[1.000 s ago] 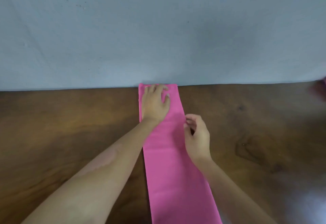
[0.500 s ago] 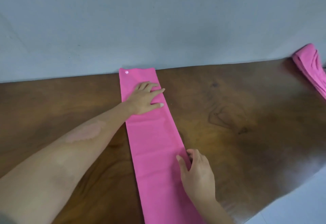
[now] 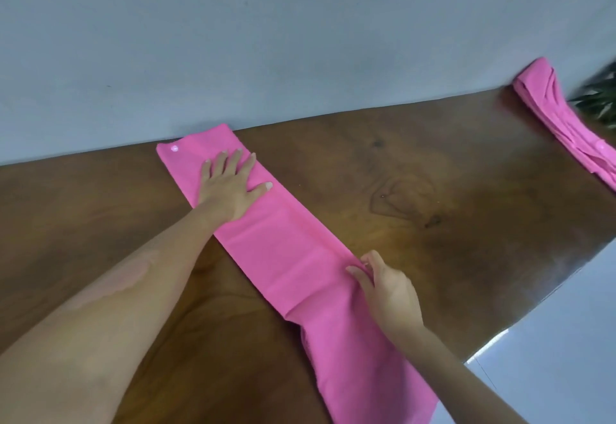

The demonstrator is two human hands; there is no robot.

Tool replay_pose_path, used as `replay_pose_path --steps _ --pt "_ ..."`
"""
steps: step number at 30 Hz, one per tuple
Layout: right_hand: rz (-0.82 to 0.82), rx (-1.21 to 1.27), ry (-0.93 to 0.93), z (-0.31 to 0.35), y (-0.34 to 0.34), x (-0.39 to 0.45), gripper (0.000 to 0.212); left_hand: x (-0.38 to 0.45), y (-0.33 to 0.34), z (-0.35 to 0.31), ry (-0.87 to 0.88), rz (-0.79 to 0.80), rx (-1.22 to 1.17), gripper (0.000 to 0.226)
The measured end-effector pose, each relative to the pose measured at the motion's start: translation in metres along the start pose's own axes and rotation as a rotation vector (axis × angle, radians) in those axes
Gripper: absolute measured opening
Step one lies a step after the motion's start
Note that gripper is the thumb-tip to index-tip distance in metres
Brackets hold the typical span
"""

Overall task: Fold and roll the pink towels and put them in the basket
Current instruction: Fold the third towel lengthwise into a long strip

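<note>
Along the far edge of the wooden tabletop (image 3: 433,190), against the pale wall (image 3: 300,40), lay one end of the folded pink towel (image 3: 286,253), a long strip running back toward the near edge and hanging over it. The left hand (image 3: 230,186) lay flat on the strip near its far end, fingers straight and spread, pressing the cloth down. The right hand (image 3: 386,293) pinched the strip's right edge between curled fingers and thumb, well nearer the person. A second pink towel (image 3: 563,116) lay bunched at the far right corner, well apart, with dark green leaves (image 3: 596,96) just beside it. Half a second before, the right hand sat lower on the same edge; the left hand pressed much the same spot. Bare wood lay open on both sides of the strip.
</note>
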State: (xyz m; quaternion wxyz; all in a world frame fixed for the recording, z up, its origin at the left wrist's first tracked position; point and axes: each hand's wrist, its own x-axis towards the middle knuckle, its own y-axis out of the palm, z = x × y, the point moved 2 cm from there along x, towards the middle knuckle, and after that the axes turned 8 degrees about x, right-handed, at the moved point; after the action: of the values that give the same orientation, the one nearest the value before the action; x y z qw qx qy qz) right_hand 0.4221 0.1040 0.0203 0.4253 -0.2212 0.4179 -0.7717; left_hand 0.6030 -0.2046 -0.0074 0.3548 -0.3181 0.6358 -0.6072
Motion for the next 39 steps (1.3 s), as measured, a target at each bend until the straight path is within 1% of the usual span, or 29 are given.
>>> replay_pose_path --steps 3,8,14,18,20,24,27,31,35,39 --pt "0.062 0.001 -0.035 -0.018 -0.012 0.034 0.039 -0.012 0.001 0.003 -0.113 -0.014 -0.01 0.085" --pt "0.156 -0.03 -0.131 -0.03 -0.028 0.094 0.048 -0.034 0.001 -0.002 -0.316 -0.042 -0.05 0.085" --pt "0.298 -0.078 -0.296 -0.032 -0.036 0.162 0.046 -0.048 0.001 -0.013 -0.504 -0.044 -0.036 0.084" --pt "0.352 -0.056 -0.35 -0.033 -0.037 0.201 0.044 -0.056 -0.006 -0.034 -0.598 -0.058 -0.048 0.072" --pt "0.368 -0.012 -0.355 -0.033 -0.037 0.216 0.043 -0.06 -0.009 -0.061 -0.567 -0.072 -0.055 0.07" --pt "0.381 0.079 -0.35 -0.044 -0.038 0.226 0.039 -0.078 -0.008 -0.144 -0.391 -0.119 -0.135 0.075" --pt "0.365 0.124 -0.342 -0.063 -0.05 0.217 0.043 -0.088 0.002 -0.188 -0.359 -0.074 -0.154 0.078" --pt "0.311 0.185 -0.29 -0.103 -0.074 0.187 0.045 -0.086 0.009 -0.205 -0.427 -0.088 -0.052 0.085" --pt "0.293 0.222 -0.215 -0.128 -0.091 0.158 0.05 -0.087 0.011 -0.207 -0.442 -0.095 0.0 0.088" --pt "0.308 0.125 -0.182 -0.149 -0.103 0.123 0.04 -0.088 0.01 -0.205 -0.443 -0.102 -0.006 0.088"
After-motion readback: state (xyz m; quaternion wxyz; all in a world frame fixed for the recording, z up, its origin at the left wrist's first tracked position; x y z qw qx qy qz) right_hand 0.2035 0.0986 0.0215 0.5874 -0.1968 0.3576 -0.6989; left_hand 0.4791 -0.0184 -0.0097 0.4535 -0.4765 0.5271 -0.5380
